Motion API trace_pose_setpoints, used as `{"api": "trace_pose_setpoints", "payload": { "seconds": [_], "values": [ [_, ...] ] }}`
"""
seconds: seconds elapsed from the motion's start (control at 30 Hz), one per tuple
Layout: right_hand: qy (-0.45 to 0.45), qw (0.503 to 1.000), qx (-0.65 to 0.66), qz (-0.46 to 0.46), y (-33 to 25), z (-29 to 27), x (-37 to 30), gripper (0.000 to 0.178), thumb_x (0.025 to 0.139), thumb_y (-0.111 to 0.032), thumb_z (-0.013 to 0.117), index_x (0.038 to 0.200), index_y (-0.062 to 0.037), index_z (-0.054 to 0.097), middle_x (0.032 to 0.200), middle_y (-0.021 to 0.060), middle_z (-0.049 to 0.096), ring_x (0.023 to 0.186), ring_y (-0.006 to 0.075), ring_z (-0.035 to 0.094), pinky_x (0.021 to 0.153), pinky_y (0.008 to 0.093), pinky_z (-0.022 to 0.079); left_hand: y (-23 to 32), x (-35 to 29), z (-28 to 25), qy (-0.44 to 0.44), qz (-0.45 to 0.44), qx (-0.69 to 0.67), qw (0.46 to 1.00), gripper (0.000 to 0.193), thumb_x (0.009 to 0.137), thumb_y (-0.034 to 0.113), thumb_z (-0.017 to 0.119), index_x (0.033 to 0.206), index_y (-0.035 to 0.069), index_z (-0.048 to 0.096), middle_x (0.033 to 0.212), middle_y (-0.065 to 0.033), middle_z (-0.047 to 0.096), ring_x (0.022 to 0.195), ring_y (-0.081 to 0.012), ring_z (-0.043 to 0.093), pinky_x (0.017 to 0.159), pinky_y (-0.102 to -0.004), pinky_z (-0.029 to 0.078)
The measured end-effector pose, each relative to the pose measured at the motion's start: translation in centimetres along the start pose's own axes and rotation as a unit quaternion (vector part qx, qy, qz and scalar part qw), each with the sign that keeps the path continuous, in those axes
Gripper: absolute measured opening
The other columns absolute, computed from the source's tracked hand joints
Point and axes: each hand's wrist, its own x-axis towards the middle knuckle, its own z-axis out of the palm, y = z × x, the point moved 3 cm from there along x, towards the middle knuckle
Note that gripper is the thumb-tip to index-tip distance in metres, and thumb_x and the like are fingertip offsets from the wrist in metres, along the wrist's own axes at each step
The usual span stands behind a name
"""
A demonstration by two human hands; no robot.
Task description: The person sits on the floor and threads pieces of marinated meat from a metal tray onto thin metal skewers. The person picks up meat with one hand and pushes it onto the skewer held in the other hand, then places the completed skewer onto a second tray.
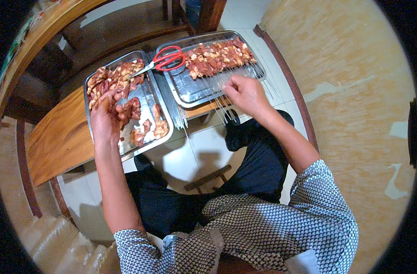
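Observation:
In the left metal tray, my left hand reaches among pieces of raw marinated meat. Its fingers are curled round a piece of meat. My right hand is closed in a fist over the near edge of the right metal tray; whatever it holds is hidden. Beyond that hand, meat skewers lie side by side in the tray, their bare sticks pointing toward me. Red-handled scissors rest across both trays, blades over the meat pile. Thin bare skewers are bundled between the trays.
Both trays stand on a wooden bench. A wooden-framed piece of furniture rises behind it. My knees are on the near side, with a small wooden stool between my legs. A patterned wall runs along the right.

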Motion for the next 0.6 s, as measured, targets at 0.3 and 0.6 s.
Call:
{"api": "trace_pose_setpoints", "payload": {
  "seconds": [0.3,0.6],
  "values": [
    [-0.106,0.970,0.205,0.076,-3.1,11.2,-11.7,0.023,0.083,-0.025,0.060,0.089,-0.0034,0.058,0.075,0.0126,0.063,0.069,0.0274,0.063,0.056,0.0384,0.048,0.6,-1.0,-2.2,0.022,0.029,-0.043,0.998,0.016,0.091,0.013,0.049,0.101,0.002,0.054,0.078,-0.0053,0.061,0.056,-0.0100,0.050,0.044,-0.0223,0.039],
    [-0.141,0.815,0.461,0.321,-2.1,16.4,-7.2,0.019,0.088,-0.020,0.058,0.094,-0.0022,0.055,0.080,0.0064,0.062,0.051,0.0089,0.056,0.037,0.0190,0.037,1.2,-2.5,-3.1,0.026,0.019,-0.050,0.998,0.015,0.092,0.014,0.049,0.099,0.002,0.054,0.078,-0.0056,0.062,0.055,-0.0091,0.050,0.043,-0.0229,0.038]
  ]
}}
